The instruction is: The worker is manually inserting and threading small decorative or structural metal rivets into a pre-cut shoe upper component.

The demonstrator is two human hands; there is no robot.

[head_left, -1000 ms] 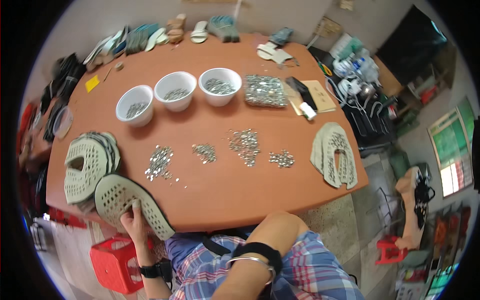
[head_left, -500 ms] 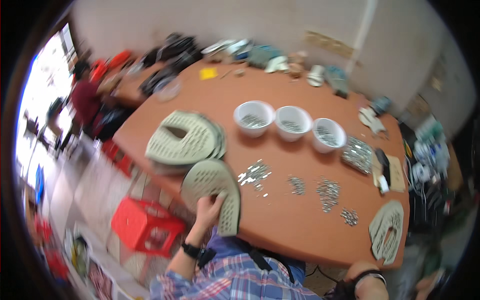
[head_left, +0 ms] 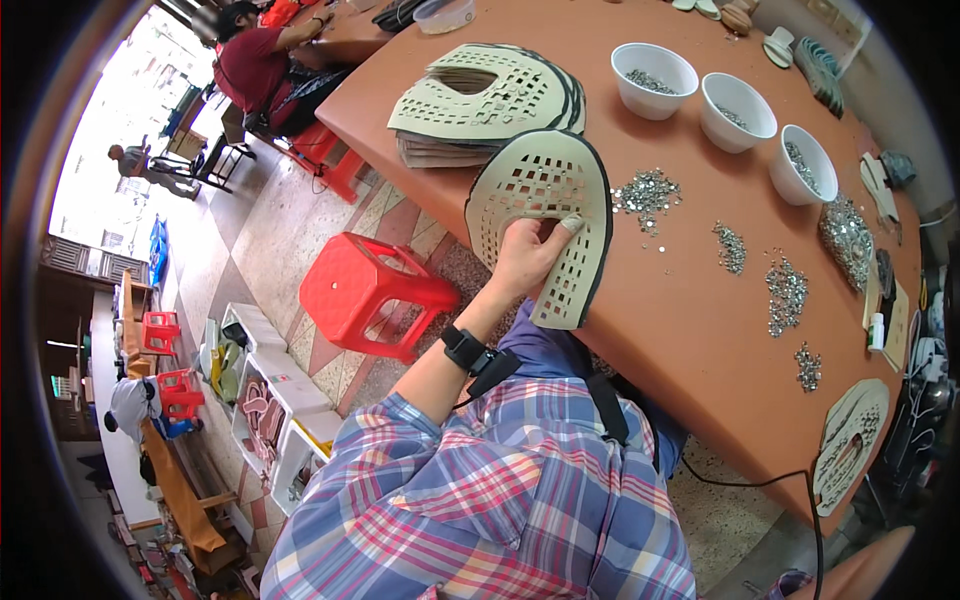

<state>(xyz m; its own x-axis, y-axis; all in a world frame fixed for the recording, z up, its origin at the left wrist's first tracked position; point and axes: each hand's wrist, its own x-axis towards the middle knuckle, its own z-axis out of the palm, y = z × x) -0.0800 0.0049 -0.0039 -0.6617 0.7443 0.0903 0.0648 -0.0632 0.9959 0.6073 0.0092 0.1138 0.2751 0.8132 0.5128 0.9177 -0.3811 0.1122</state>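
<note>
My left hand [head_left: 535, 255] grips a pale, curved shoe upper [head_left: 540, 170] by its inner edge, thumb on top. Rows of small cut-out holes cover this piece, which has a dark rim and is held tilted over the table's near edge. Just behind it lies a stack of similar uppers [head_left: 500, 95]. Small shiny silver studs [head_left: 648, 195] lie in a loose heap to its right, with smaller heaps [head_left: 787, 295] beyond. Only part of my right forearm [head_left: 870, 560] shows at the lower right; the hand itself is out of the picture.
Three white bowls [head_left: 655, 80] of silver pieces stand on the brown table [head_left: 690, 350]. A clear bag [head_left: 845, 240] of studs and more perforated pieces [head_left: 850, 445] lie at right. A red stool [head_left: 370, 290] stands at left. A seated person [head_left: 255, 65] is far left.
The view has swung left and down, showing more floor. My left hand keeps its hold on the shoe upper. My right arm has slid to the lower right edge.
</note>
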